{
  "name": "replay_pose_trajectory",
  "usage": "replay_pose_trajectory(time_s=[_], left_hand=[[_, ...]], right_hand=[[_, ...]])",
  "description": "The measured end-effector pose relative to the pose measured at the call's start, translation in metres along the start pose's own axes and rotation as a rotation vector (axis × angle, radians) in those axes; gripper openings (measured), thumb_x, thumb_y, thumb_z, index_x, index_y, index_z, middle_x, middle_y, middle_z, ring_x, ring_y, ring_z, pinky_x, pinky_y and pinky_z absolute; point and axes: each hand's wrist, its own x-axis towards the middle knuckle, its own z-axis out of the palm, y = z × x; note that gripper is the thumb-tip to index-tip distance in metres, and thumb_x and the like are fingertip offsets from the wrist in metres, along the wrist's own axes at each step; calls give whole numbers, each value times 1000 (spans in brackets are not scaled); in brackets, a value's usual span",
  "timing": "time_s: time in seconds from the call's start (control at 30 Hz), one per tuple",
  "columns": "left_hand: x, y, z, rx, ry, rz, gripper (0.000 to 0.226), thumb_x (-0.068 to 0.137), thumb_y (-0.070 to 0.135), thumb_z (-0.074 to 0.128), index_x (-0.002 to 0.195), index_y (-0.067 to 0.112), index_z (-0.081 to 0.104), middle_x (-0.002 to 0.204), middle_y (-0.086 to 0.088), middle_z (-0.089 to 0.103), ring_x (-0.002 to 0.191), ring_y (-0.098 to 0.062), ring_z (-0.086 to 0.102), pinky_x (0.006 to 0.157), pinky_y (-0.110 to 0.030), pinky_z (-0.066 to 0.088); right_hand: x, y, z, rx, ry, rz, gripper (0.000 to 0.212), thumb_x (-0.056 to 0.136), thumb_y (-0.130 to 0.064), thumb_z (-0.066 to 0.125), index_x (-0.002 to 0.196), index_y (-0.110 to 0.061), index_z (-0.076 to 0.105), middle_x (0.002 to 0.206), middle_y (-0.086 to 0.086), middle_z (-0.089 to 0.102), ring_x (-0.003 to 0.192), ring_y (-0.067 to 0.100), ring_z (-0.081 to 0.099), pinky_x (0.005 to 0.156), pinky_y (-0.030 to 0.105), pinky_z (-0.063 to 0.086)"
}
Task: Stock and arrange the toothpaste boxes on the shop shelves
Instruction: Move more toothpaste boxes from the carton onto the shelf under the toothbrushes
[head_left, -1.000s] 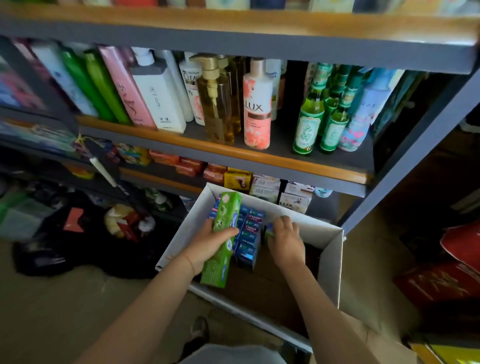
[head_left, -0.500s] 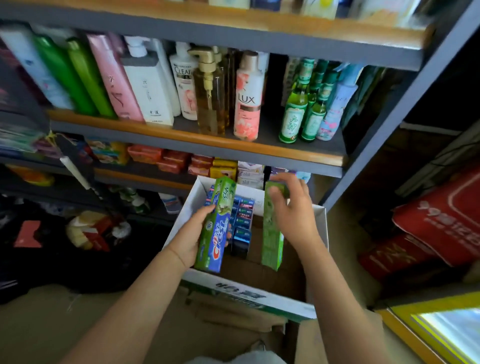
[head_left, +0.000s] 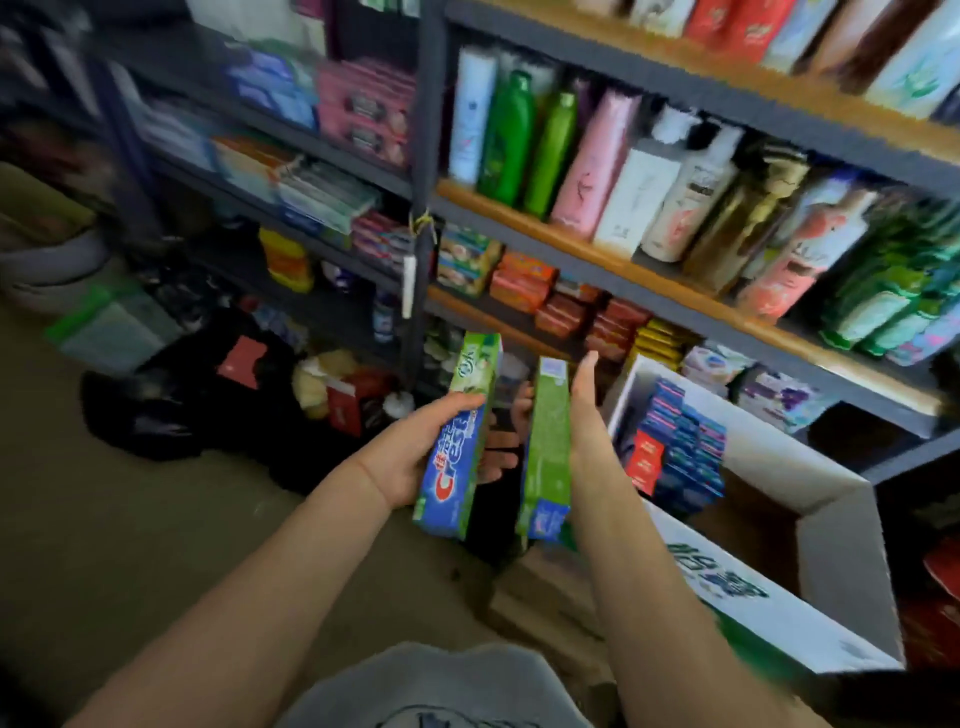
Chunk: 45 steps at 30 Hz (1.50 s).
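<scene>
Toothpaste boxes fill both our hands: left hand (head_left: 415, 457) grips a Crest box (head_left: 460, 441), right hand (head_left: 582, 415) clasps a green box (head_left: 545, 452) beside the carton (head_left: 831, 525).

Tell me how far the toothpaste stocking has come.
Early stage. Done: two green boxes are out of the carton. In hand: the left hand holds one box, the right hand the other, neither shelved yet. Left: many blue boxes sit in the carton.

Both hands, left (head_left: 415, 457) and right (head_left: 582, 415), each hold an upright green toothpaste box beside the carton (head_left: 841, 561).
</scene>
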Motion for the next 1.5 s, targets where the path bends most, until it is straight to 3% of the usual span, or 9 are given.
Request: replay_pose_trajectory(time_s=[0.1,0.17,0.37,0.67,0.8,0.93,1.1,1.27,1.5], left_hand=[[-30,21,-50,0,58,39,17,96,23,56,86,11,62,71,-13,72,63,-22,71,64,-32,59],[-45,37,-82,-15,86,61,11,94,22,59,94,11,62,78,-16,73,69,-24,72,69,-34,59],[-67,75,-145,-123,62,112,12,83,17,66,93,12,64,76,-12,73,60,-20,70,61,-31,59],[-17,161,-232,-141,87,64,17,79,19,68,89,6,71,79,-13,74,62,-21,71,59,-32,60],[23,226,-277,-107,156,43,18,77,22,70,84,7,76,80,-13,75,63,-20,72,61,-32,60],[59,299,-315,-38,195,133,25,77,11,77,101,5,72,89,-18,75,67,-24,73,63,-36,61],[96,371,-345,-114,219,247,29,75,14,74,101,6,65,83,-15,75,62,-21,72,58,-32,60],[143,430,-375,-390,209,332,32,92,30,54,112,6,62,81,-12,74,57,-19,68,51,-27,57],[204,515,-416,-424,116,331,44,96,55,48,112,15,59,99,-9,75,83,-20,74,69,-27,58]], right_hand=[[2,43,54,-67,-69,76,35,82,-40,68,63,-17,49,60,-2,38,46,10,41,38,21,40],[5,66,86,-140,-85,102,28,86,-30,64,69,-15,49,63,1,40,48,12,43,41,22,42],[47,119,153,-190,-128,138,46,96,-51,40,102,-8,53,83,5,58,66,18,56,59,28,45],[171,157,239,-271,25,70,36,95,-43,42,73,-16,48,63,5,51,56,20,52,56,29,45],[248,166,290,-344,2,131,47,93,-52,52,113,-11,65,106,19,69,91,34,68,74,42,56],[320,157,345,-587,-40,93,49,78,-53,70,109,-16,66,115,26,67,101,42,68,89,63,52],[387,118,398,-720,-107,5,13,92,-28,64,97,-16,66,95,12,68,80,24,67,74,39,55],[428,76,443,-472,-20,-12,10,95,-16,59,89,-10,62,70,6,69,60,15,67,52,25,56],[450,66,485,-412,-174,-66,24,87,-11,64,110,-1,63,99,16,73,83,29,73,68,31,61]])
